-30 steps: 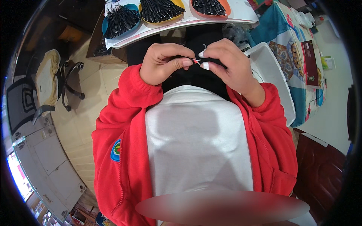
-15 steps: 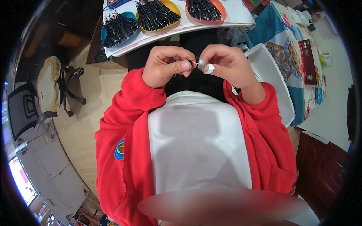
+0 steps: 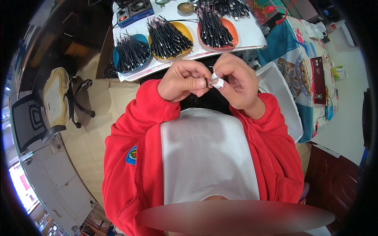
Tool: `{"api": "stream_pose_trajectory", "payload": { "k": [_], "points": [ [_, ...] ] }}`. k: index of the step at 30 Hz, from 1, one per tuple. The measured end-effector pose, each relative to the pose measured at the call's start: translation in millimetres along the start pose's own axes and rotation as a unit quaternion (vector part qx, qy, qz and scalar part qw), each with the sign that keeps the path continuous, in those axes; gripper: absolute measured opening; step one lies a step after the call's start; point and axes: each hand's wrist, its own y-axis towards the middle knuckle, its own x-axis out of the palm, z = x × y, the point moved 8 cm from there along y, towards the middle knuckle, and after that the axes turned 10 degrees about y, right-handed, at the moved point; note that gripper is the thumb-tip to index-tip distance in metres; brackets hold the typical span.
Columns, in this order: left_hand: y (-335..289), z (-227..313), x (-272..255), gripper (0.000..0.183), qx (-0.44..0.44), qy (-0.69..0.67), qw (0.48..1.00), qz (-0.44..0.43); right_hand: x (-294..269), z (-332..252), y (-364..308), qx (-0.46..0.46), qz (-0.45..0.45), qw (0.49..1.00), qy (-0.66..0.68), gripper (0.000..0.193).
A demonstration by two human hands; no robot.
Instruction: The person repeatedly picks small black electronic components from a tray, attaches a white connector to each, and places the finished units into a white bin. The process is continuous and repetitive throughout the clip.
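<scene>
Thumb and fingers of my left hand are pinched on a thin black cable, whose end with fine red and pale wires pokes out between my hands. My right hand meets it there, thumb and forefinger closed on the wire tips. White tape wraps that thumb and fingertip. Most of the cable is hidden by the fingers. Beyond my hands stand a blue tray, a yellow tray and an orange tray, each heaped with black cables with metal plugs.
A white table carries the trays, a blue hotplate-like device, a small round dish and more cables. To my right are a white bin and a cloth-covered table. An office chair stands left.
The view has tilted up, bringing more of the table into sight. My hands appear slightly lower and remain together at the wire end; the right fingers, blurred before, are sharper now.
</scene>
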Motion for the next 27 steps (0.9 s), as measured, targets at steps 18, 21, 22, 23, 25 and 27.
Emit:
{"api": "stream_pose_trajectory", "payload": {
  "k": [18, 21, 22, 23, 25, 27],
  "points": [
    [37, 62, -53, 0.014, -0.095, 0.255, 0.954, 0.123, -29, 77, 38, 0.041, 0.06, 0.989, 0.128, 0.01],
    [51, 79, -60, 0.017, -0.137, 0.26, 0.944, 0.149, -36, 104, 35, 0.077, 0.103, 0.967, 0.219, 0.022],
    [56, 92, -66, 0.017, -0.14, 0.286, 0.935, 0.157, -39, 114, 33, 0.087, 0.124, 0.951, 0.271, 0.025],
    [62, 109, -73, 0.017, -0.134, 0.31, 0.927, 0.161, -40, 126, 29, 0.119, 0.139, 0.935, 0.303, 0.028],
    [81, 134, -92, 0.016, -0.107, 0.39, 0.898, 0.171, -47, 138, 25, 0.135, 0.127, 0.942, 0.278, 0.031],
    [112, 149, -109, 0.013, 0.002, 0.558, 0.814, 0.162, -53, 149, 17, 0.168, 0.125, 0.949, 0.237, 0.029]
  ]
}}
